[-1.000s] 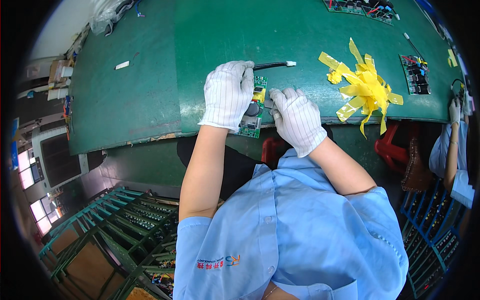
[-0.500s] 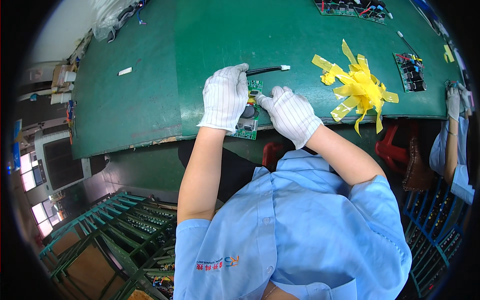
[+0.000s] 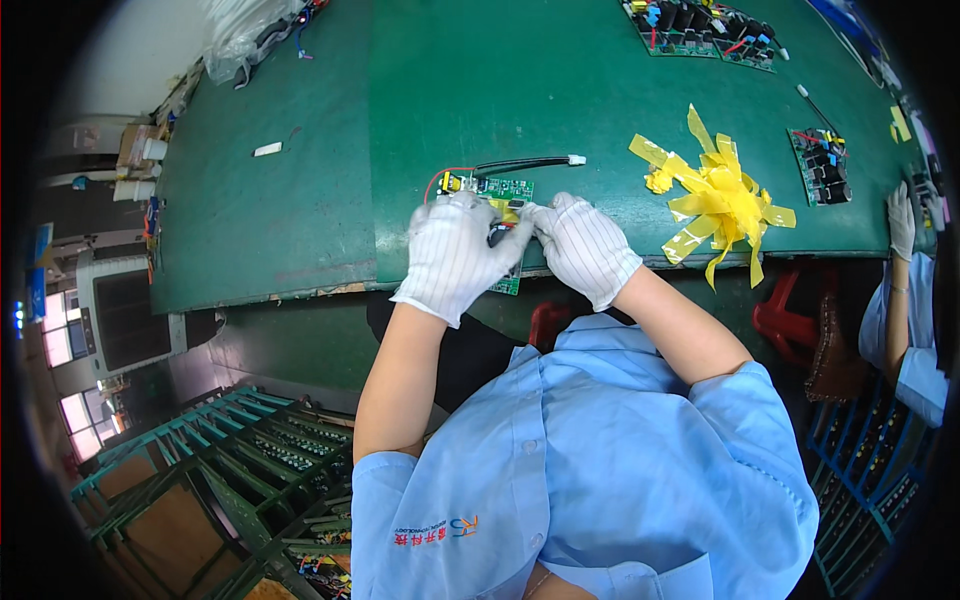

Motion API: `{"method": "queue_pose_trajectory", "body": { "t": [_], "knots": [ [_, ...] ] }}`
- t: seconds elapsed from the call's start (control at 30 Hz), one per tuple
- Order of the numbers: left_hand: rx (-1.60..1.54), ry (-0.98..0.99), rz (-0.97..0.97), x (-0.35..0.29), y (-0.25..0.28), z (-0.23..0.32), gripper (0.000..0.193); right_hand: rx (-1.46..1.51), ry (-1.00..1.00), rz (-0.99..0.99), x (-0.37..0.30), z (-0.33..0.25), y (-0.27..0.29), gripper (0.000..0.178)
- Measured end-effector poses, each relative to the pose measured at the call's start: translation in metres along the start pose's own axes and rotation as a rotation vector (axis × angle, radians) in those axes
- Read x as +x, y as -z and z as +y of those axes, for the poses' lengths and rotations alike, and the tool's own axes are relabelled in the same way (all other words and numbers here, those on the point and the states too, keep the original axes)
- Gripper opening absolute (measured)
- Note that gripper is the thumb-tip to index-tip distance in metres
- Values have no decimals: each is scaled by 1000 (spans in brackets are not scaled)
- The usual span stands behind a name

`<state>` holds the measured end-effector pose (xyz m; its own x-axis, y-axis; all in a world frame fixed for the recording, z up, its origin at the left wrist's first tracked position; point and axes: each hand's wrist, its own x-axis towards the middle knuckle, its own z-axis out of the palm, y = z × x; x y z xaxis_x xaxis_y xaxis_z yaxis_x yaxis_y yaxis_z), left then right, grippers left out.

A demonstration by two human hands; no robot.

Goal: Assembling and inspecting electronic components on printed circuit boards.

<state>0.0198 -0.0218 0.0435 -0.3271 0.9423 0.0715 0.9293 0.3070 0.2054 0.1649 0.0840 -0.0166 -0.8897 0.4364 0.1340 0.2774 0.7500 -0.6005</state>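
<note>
A green circuit board (image 3: 516, 187) lies at the table's near edge, with a black cable (image 3: 528, 163) ending in a white plug and a thin red wire. My white-gloved left hand (image 3: 455, 252) lies over the board's left and lower part, its fingers curled round it and its thumb stretched to the right. At the board's right edge, my gloved right hand (image 3: 585, 245) has its fingers bent and pressed together close to the left thumb. What lies between those fingertips is too small to tell. Yellow shows on the board between the hands.
Right of my hands sits a tangle of yellow tape strips (image 3: 722, 195) on the green table (image 3: 300, 215). Other circuit boards (image 3: 822, 170) lie farther right and at the back. A co-worker's gloved hand (image 3: 901, 222) is at the far right. Racks (image 3: 240, 460) stand lower left.
My left hand has slid down the board and turned, its thumb now reaching toward the right hand. The board's upper end and red wire have come into sight. The co-worker's hand has moved.
</note>
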Motion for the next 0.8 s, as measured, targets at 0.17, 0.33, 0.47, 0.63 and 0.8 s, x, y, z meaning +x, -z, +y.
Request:
{"method": "queue_pose_trajectory", "body": {
  "t": [0.17, 0.33, 0.47, 0.63, 0.8],
  "knots": [
    [324, 102, -41, -3, -22, 22, 36, 84, -14, -52, 3, -6, 6, 28],
    [266, 187, 120, -3, -48, 27, 25, 28, -32, -42, 3, -3, 1, 27],
    [261, 196, 67, 0, -45, 28, 20, 9, -36, -99, 5, -5, 6, 27],
    [291, 243, -50, 6, -36, 32, 17, -21, -29, -93, 3, -9, 8, 27],
    [306, 203, -92, -4, -36, 35, 19, 6, 6, -62, -9, -9, 8, 26]
  ]
}}
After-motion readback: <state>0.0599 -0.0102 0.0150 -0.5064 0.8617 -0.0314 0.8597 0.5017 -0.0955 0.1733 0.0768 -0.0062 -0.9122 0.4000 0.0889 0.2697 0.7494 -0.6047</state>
